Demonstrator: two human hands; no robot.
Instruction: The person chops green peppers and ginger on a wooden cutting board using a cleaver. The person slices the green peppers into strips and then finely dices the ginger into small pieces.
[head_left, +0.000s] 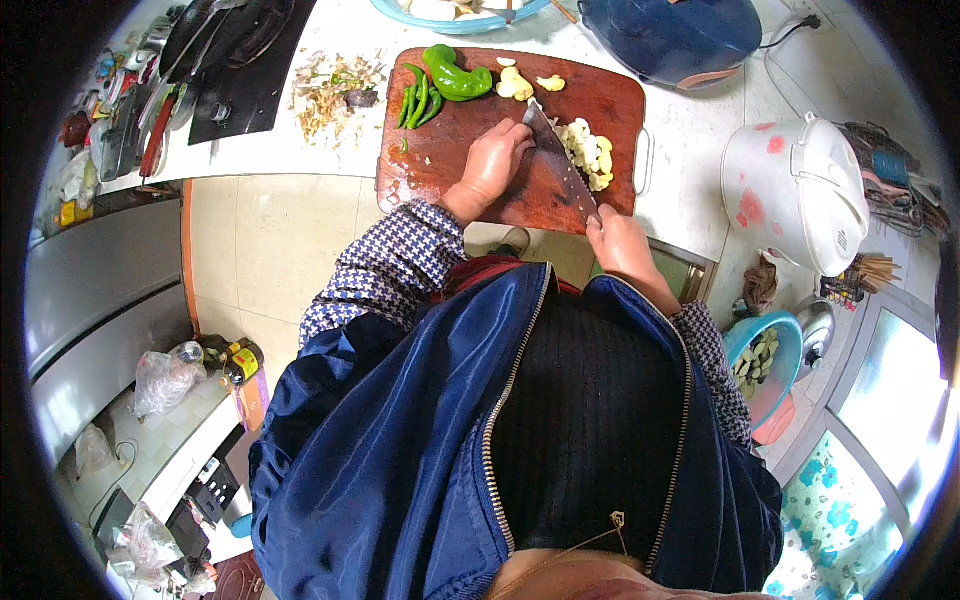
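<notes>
On a reddish-brown wooden cutting board (480, 165), a broad kitchen knife (559, 159) lies slantwise, its handle in my right hand (621, 244) at the board's near right. My left hand (491, 165) is by the blade's far part, fingers curled; what lies under them is hidden. Chopped garlic (581, 146) is heaped just right of the blade. Slices of ginger (604, 154) rest against that heap. Beyond the knife tip are ginger pieces (514, 85). A large green pepper (456, 75) and several slim green chillies (420, 101) lie at the board's far left.
Peelings (334, 97) are scattered on the white counter left of the board. Behind stands a blue basin (465, 26); a dark blue appliance (671, 37) is at back right. A flowered white rice cooker (795, 195) stands right, with a basin of green slices (761, 367) nearer me.
</notes>
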